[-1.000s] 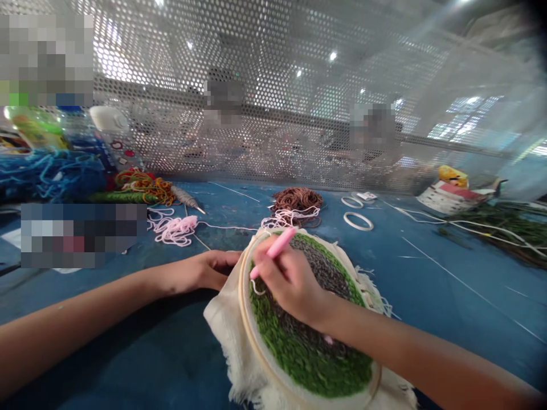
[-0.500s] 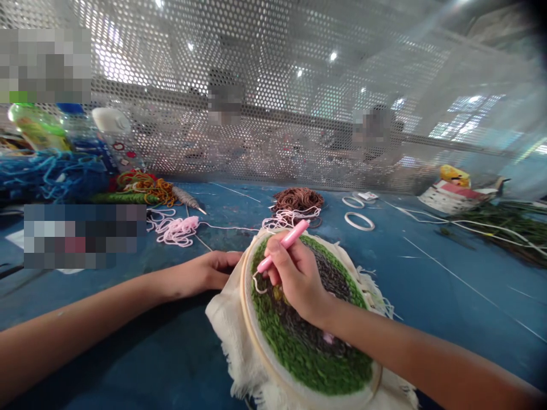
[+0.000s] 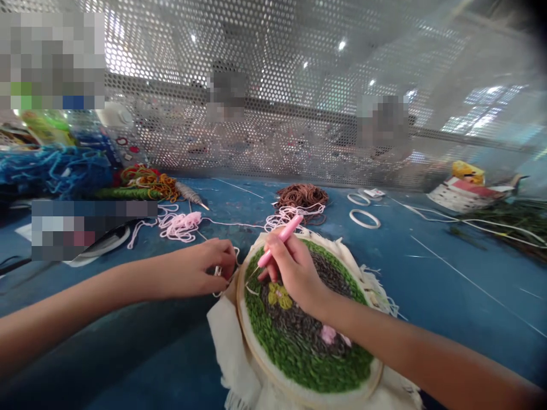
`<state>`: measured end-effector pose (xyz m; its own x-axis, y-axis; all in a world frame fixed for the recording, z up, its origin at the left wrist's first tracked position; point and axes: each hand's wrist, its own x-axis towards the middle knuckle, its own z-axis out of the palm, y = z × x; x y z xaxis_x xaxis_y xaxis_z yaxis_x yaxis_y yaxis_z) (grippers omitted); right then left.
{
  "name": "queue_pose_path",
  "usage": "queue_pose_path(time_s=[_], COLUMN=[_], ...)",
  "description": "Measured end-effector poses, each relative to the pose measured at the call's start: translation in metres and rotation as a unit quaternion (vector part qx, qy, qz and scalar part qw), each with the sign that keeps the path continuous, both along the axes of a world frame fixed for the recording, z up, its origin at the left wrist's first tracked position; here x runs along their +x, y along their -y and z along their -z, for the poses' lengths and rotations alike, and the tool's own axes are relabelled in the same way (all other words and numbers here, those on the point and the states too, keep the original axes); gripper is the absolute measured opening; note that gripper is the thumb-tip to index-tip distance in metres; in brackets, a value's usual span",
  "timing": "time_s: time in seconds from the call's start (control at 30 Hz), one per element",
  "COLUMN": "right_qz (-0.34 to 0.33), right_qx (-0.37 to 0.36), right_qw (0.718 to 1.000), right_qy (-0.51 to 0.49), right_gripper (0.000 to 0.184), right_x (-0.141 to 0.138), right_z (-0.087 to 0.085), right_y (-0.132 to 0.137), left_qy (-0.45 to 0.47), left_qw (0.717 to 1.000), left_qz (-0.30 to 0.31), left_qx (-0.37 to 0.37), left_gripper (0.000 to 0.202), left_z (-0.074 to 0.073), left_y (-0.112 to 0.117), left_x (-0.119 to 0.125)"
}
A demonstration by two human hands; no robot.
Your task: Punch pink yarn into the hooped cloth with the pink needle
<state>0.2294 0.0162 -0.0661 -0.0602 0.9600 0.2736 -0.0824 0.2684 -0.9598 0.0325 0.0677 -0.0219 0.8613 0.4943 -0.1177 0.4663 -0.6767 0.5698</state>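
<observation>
A round wooden embroidery hoop (image 3: 241,319) lies on the blue table, stretched with cream cloth (image 3: 231,356) and filled with green and grey yarn loops, a small yellow flower (image 3: 279,295) and a pink one (image 3: 329,334). My right hand (image 3: 294,273) is closed round a pink punch needle (image 3: 280,240), its tip at the hoop's upper left. Just left of the hoop, my left hand (image 3: 205,266) pinches the white yarn strand (image 3: 219,272) that runs to the needle.
Loose pink yarn (image 3: 179,225), a brown yarn bundle (image 3: 301,195), two white rings (image 3: 364,218), orange and blue yarn at far left, and a white basket (image 3: 464,193) at far right lie on the blue table (image 3: 448,285). A perforated metal screen (image 3: 273,102) closes the back.
My left hand has lifted off the hoop's edge and taken the white yarn. My right hand has drawn the needle up and back, uncovering the yellow flower.
</observation>
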Motion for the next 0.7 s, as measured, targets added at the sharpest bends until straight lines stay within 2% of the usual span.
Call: queue_pose_path(time_s=[0.1,0.3,0.43,0.47,0.53,0.63,0.7], right_qz=[-0.017,-0.018,-0.016,-0.015,-0.014,-0.011,-0.011], right_qx=[-0.014,-0.021,-0.031,-0.03,-0.024,-0.015,-0.011], right_qw=[1.0,0.999,0.999,0.999,0.999,0.999,0.999], right_qy=[0.012,0.02,0.019,0.021,0.027,0.038,0.039], right_gripper=[0.03,0.029,0.03,0.03,0.029,0.027,0.026], right_x=[0.0,0.0,0.0,0.0,0.0,0.0,0.0], right_z=[0.001,0.004,0.004,0.004,0.003,0.002,0.003], right_y=[-0.001,-0.003,-0.003,-0.003,-0.002,-0.001,-0.001], left_qy=[-0.034,-0.069,-0.021,-0.02,-0.04,-0.058,-0.066], left_qw=[0.996,0.992,0.982,0.979,0.98,0.97,0.944], left_qz=[-0.004,-0.018,-0.128,-0.159,-0.189,-0.211,-0.23], left_qx=[0.079,0.102,0.14,0.127,0.053,-0.106,-0.226], left_gripper=[0.01,0.009,0.014,0.018,0.029,0.042,0.05], left_z=[-0.002,-0.003,0.005,0.009,0.015,0.022,0.023], left_y=[-0.002,-0.014,0.002,0.009,0.025,0.044,0.051], left_x=[-0.01,-0.04,-0.04,-0.036,-0.026,-0.01,-0.001])
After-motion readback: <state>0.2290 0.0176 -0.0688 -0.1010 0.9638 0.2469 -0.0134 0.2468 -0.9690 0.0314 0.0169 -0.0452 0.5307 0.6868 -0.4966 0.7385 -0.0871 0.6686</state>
